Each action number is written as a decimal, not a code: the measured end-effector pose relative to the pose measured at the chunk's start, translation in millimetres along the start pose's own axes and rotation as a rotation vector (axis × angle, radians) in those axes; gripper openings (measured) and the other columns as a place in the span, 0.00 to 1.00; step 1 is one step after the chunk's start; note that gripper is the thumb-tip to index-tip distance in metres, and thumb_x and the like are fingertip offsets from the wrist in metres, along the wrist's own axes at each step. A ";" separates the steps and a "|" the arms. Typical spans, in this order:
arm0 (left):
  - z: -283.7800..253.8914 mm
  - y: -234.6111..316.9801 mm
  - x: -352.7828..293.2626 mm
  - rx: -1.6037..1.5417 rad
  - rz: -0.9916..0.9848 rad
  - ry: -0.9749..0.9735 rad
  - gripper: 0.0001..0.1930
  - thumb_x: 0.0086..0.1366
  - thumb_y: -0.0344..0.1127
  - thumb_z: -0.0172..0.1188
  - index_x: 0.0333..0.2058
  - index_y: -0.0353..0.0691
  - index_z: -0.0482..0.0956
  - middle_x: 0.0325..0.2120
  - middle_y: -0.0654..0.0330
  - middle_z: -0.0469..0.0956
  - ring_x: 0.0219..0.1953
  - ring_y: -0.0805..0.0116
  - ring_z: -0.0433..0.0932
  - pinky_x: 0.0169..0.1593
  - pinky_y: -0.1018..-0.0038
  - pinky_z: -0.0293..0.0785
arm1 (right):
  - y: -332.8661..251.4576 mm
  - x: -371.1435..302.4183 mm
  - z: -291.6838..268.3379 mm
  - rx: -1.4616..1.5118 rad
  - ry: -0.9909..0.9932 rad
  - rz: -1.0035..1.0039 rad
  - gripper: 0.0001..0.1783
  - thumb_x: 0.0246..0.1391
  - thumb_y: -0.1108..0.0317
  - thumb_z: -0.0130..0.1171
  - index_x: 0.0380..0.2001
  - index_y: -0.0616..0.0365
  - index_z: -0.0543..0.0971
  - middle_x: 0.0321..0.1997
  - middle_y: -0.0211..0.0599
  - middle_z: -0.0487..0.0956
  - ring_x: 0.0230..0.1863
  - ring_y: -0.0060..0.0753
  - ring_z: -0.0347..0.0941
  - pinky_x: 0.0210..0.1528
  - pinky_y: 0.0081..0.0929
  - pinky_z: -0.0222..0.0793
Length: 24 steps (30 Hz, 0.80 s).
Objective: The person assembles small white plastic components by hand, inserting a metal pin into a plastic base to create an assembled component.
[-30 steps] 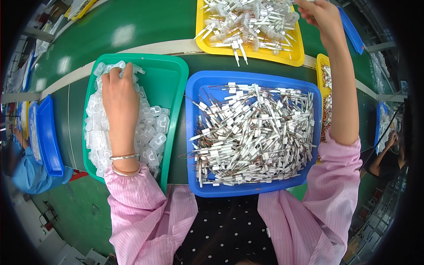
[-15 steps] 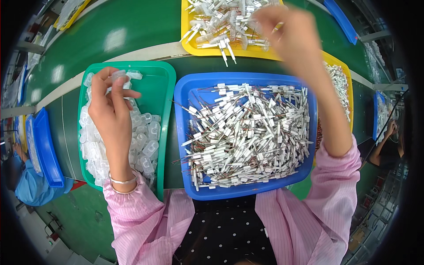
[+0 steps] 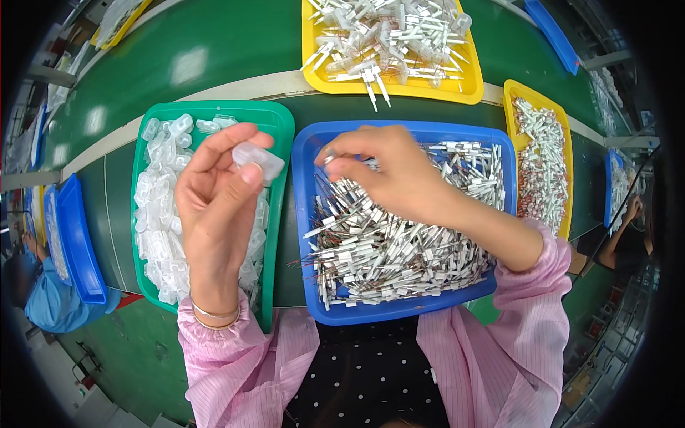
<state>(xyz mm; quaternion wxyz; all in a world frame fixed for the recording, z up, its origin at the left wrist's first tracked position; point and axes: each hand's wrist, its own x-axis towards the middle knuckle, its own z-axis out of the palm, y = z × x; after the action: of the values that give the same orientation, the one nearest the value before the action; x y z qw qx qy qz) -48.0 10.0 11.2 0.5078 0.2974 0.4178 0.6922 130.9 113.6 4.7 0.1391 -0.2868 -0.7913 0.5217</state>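
My left hand (image 3: pixel 217 196) is closed, pinching a translucent plastic housing (image 3: pixel 260 161) between thumb and fingers above the right side of a green tray (image 3: pixel 280 121). More clear housings (image 3: pixel 158 207) lie heaped in that tray. Over the far left part of a blue tray (image 3: pixel 303 157), my right hand (image 3: pixel 389 167) is closed in a pinch. A small greyish bit shows at its fingertips, too little to name. White slim parts with thin dark wires (image 3: pixel 399 250) are piled in the blue tray. The two hands are apart.
Beyond the blue tray, a yellow tray (image 3: pixel 421 90) holds white parts joined with clear housings, a few over its rim. Another yellow tray (image 3: pixel 508 96) of wired parts stands at right. A long green work surface (image 3: pixel 235 43) runs behind. People work at both sides.
My right hand has come from over the far yellow tray back to the blue tray. My left hand has moved right and nearer, carrying the clear housing.
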 end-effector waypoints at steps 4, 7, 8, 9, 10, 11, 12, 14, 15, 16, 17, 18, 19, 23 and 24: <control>9.4 -6.9 -7.4 -0.052 0.057 -0.057 0.23 0.52 0.20 0.60 0.48 0.28 0.66 0.39 0.50 0.74 0.41 0.70 0.74 0.46 0.75 0.70 | -26.8 -25.4 -19.9 0.134 0.150 -0.047 0.06 0.52 0.77 0.51 0.23 0.67 0.72 0.30 0.38 0.75 0.31 0.22 0.74 0.33 0.24 0.69; 13.6 -14.3 -12.2 -0.053 0.093 -0.128 0.23 0.51 0.19 0.60 0.47 0.29 0.65 0.38 0.50 0.74 0.41 0.68 0.74 0.45 0.75 0.71 | -33.5 -48.4 -21.3 0.315 0.282 -0.140 0.09 0.43 0.87 0.56 0.31 0.68 0.73 0.32 0.45 0.75 0.30 0.27 0.73 0.32 0.24 0.68; 15.2 -16.0 -12.9 -0.018 0.112 -0.185 0.22 0.52 0.19 0.60 0.46 0.29 0.65 0.38 0.50 0.74 0.41 0.68 0.74 0.45 0.75 0.72 | -32.0 -51.0 -24.3 0.314 0.285 -0.137 0.09 0.43 0.87 0.56 0.31 0.68 0.73 0.32 0.45 0.75 0.30 0.27 0.73 0.32 0.24 0.68; 17.7 -18.0 -13.0 -0.002 0.133 -0.205 0.20 0.53 0.19 0.59 0.45 0.28 0.65 0.38 0.49 0.73 0.40 0.64 0.75 0.44 0.71 0.73 | -30.4 -53.4 -26.8 0.177 0.306 -0.261 0.09 0.42 0.85 0.59 0.31 0.67 0.74 0.29 0.43 0.76 0.29 0.28 0.75 0.31 0.22 0.69; 22.5 -17.5 -14.3 -0.002 0.129 -0.207 0.20 0.53 0.19 0.59 0.45 0.28 0.65 0.38 0.49 0.73 0.40 0.64 0.75 0.44 0.71 0.73 | -29.7 -54.6 -27.8 0.042 0.326 -0.383 0.10 0.41 0.82 0.61 0.30 0.67 0.75 0.26 0.40 0.77 0.29 0.29 0.77 0.30 0.20 0.70; 28.7 -15.4 -16.4 -0.007 0.077 -0.166 0.21 0.53 0.25 0.61 0.45 0.29 0.65 0.35 0.49 0.73 0.37 0.62 0.76 0.40 0.70 0.74 | -33.7 -56.0 -27.7 0.092 0.354 -0.369 0.08 0.40 0.82 0.62 0.28 0.67 0.76 0.27 0.41 0.78 0.28 0.30 0.77 0.29 0.19 0.70; 32.0 -14.5 -17.6 -0.012 0.026 -0.124 0.22 0.54 0.32 0.63 0.44 0.29 0.66 0.33 0.50 0.73 0.34 0.61 0.77 0.36 0.69 0.75 | -35.4 -57.5 -28.7 0.095 0.356 -0.366 0.08 0.40 0.82 0.62 0.28 0.67 0.76 0.27 0.41 0.78 0.28 0.30 0.77 0.29 0.19 0.70; 29.7 -20.3 -17.5 0.001 0.056 -0.160 0.22 0.54 0.32 0.63 0.44 0.29 0.65 0.33 0.49 0.73 0.32 0.60 0.77 0.34 0.68 0.76 | -36.0 -59.7 -30.6 0.097 0.329 -0.354 0.09 0.39 0.83 0.62 0.29 0.68 0.77 0.26 0.41 0.79 0.27 0.30 0.77 0.27 0.18 0.70; 28.5 -22.5 -17.7 0.013 0.089 -0.193 0.22 0.55 0.33 0.63 0.44 0.28 0.65 0.33 0.47 0.73 0.30 0.59 0.78 0.33 0.68 0.77 | -35.5 -60.8 -30.8 0.099 0.330 -0.351 0.09 0.39 0.83 0.62 0.29 0.68 0.77 0.26 0.41 0.79 0.27 0.30 0.77 0.27 0.18 0.70; 29.2 -21.6 -18.1 0.014 0.084 -0.195 0.22 0.55 0.33 0.63 0.44 0.28 0.65 0.33 0.47 0.73 0.30 0.59 0.78 0.33 0.68 0.77 | -35.2 -62.3 -31.8 0.103 0.331 -0.339 0.09 0.39 0.83 0.62 0.29 0.68 0.78 0.26 0.42 0.79 0.26 0.29 0.77 0.26 0.18 0.70; 30.1 -19.4 -19.2 0.030 0.060 -0.197 0.22 0.55 0.33 0.62 0.45 0.29 0.66 0.33 0.47 0.73 0.31 0.59 0.78 0.33 0.68 0.77 | -35.2 -63.6 -32.3 0.106 0.331 -0.326 0.09 0.39 0.83 0.62 0.29 0.68 0.78 0.25 0.43 0.79 0.24 0.29 0.77 0.25 0.18 0.70; 31.0 -17.9 -19.7 0.045 0.037 -0.198 0.22 0.56 0.34 0.62 0.45 0.30 0.66 0.33 0.47 0.73 0.31 0.59 0.78 0.33 0.68 0.77 | -36.1 -64.8 -31.8 0.108 0.333 -0.323 0.09 0.39 0.83 0.62 0.29 0.68 0.78 0.25 0.43 0.79 0.24 0.29 0.77 0.25 0.18 0.70; 31.2 -17.9 -19.6 0.047 0.032 -0.198 0.22 0.56 0.34 0.62 0.45 0.30 0.66 0.33 0.47 0.73 0.31 0.59 0.78 0.33 0.68 0.77 | -36.7 -65.7 -29.9 0.145 0.363 -0.288 0.08 0.39 0.83 0.62 0.28 0.68 0.78 0.24 0.42 0.79 0.24 0.29 0.78 0.25 0.18 0.70; 30.9 -18.5 -18.1 0.064 0.030 -0.234 0.22 0.57 0.35 0.61 0.46 0.31 0.68 0.33 0.47 0.73 0.31 0.59 0.77 0.33 0.68 0.78 | -32.2 -63.7 -25.5 0.173 0.425 -0.267 0.08 0.39 0.82 0.62 0.27 0.68 0.78 0.23 0.42 0.79 0.22 0.29 0.77 0.23 0.18 0.70; 30.3 -18.5 -17.5 0.064 0.033 -0.241 0.21 0.57 0.35 0.61 0.47 0.31 0.68 0.33 0.46 0.73 0.32 0.59 0.77 0.33 0.68 0.78 | -32.6 -64.4 -26.1 0.175 0.427 -0.264 0.08 0.39 0.82 0.62 0.27 0.68 0.78 0.23 0.42 0.79 0.22 0.29 0.77 0.23 0.18 0.70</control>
<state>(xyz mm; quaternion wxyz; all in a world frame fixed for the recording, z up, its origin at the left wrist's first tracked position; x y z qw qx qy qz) -8.9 4.2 9.5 0.5330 0.4016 0.3704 0.6460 185.7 85.0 50.2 0.3942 -0.2715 -0.7265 0.4930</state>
